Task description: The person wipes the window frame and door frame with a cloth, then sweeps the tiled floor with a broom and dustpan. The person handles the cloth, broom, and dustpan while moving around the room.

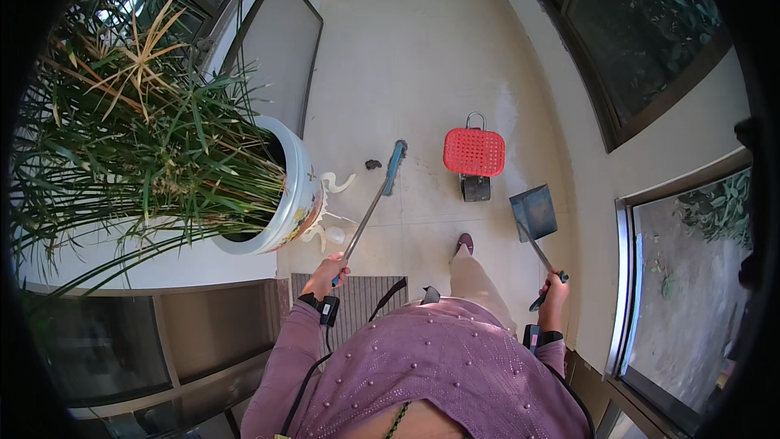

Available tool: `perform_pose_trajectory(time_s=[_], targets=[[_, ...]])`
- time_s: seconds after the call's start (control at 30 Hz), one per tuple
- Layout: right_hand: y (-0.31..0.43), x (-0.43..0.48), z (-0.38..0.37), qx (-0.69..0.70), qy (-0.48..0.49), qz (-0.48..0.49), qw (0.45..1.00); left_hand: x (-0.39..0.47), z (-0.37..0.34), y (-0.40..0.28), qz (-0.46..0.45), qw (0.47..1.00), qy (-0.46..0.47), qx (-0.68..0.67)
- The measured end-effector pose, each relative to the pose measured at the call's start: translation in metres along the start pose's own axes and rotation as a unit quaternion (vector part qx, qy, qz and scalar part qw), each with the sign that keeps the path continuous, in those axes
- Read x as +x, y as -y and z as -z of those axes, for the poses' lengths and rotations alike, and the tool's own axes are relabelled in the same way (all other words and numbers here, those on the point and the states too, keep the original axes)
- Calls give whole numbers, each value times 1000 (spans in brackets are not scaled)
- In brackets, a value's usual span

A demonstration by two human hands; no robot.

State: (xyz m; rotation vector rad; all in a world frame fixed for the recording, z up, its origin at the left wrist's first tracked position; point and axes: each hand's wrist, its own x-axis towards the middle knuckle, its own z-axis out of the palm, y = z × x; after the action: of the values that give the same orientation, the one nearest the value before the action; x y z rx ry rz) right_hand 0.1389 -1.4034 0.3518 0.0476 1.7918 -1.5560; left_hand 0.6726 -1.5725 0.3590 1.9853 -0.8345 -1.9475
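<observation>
My left hand (328, 275) is closed around the metal handle of a broom (395, 167), whose blue head with dark bristles rests on the tiled floor. A dark clump (373, 164) lies just left of the broom head. At the right, my right hand (553, 294) grips the handle of a dustpan (534, 212). Its dark blue-grey pan is held near the right wall; whether it touches the floor I cannot tell.
A potted plant (292, 189) on a white stand (332, 183) occupies the left. Ahead is a red perforated seat (474, 152) with a metal loop and black base. A striped mat (359, 296) lies by my left arm; a grey panel (280, 42) leans against the left wall.
</observation>
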Motion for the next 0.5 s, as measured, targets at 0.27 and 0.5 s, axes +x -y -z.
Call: perform_pose_trajectory(time_s=[0.27,0.5], targets=[[86,152,-182,-82,10,14,996,74,-15,-153,13,990,-30,-136],[110,255,-336,-80,16,27,996,252,22,-282,44,978,-109,-175]])
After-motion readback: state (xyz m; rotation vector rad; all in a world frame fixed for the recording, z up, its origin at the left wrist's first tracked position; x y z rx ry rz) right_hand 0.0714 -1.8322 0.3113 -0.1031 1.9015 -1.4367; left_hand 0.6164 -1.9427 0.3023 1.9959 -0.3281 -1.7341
